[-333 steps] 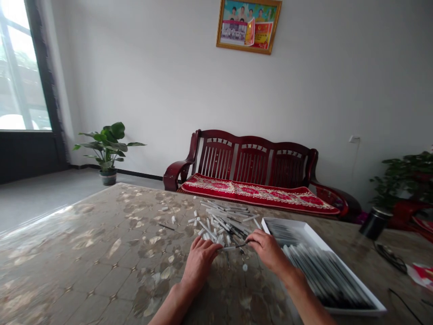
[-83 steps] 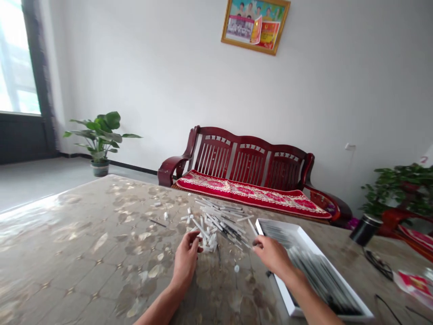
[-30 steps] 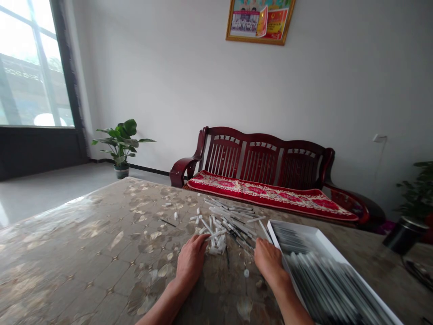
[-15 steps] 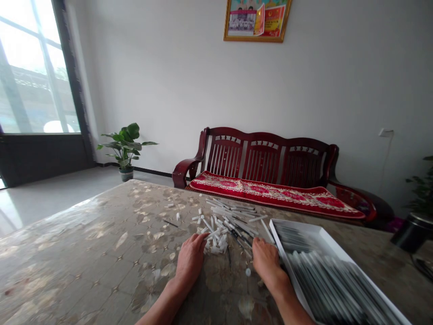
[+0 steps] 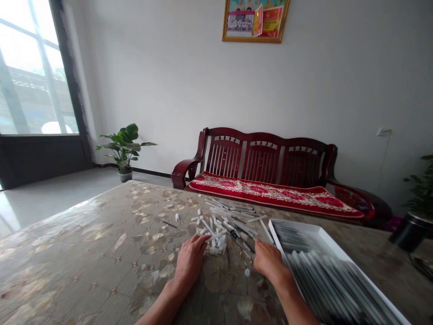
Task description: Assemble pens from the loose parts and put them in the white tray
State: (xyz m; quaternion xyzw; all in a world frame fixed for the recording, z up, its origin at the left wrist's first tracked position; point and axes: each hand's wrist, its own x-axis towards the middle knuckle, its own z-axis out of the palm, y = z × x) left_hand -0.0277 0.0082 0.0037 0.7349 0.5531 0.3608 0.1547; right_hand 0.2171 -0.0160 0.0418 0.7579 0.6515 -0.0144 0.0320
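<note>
My left hand (image 5: 190,258) rests at the left side of a heap of short white plastic pieces (image 5: 219,246) that look like pen caps. Its fingers are closed on a white plastic tube (image 5: 215,236), which points right from the fingertips. My right hand (image 5: 269,259) is curled shut at the right end of a loose pile of slim pen-like sticks (image 5: 238,225), some pale, some dark. A dark stick (image 5: 249,247) ends close to its fingertips. What those fingers hold, if anything, is hidden.
Beside my right forearm stands a white box (image 5: 321,234) filled with rows of pen-like sticks. A thin dark rod (image 5: 169,224) and a small pale disc (image 5: 247,272) lie on the patterned table (image 5: 111,253). Behind it is a wooden bench (image 5: 264,158).
My right hand has shifted slightly right and down, away from the sticks. The left hand stays almost in place at the white pieces. The view has moved a little.
</note>
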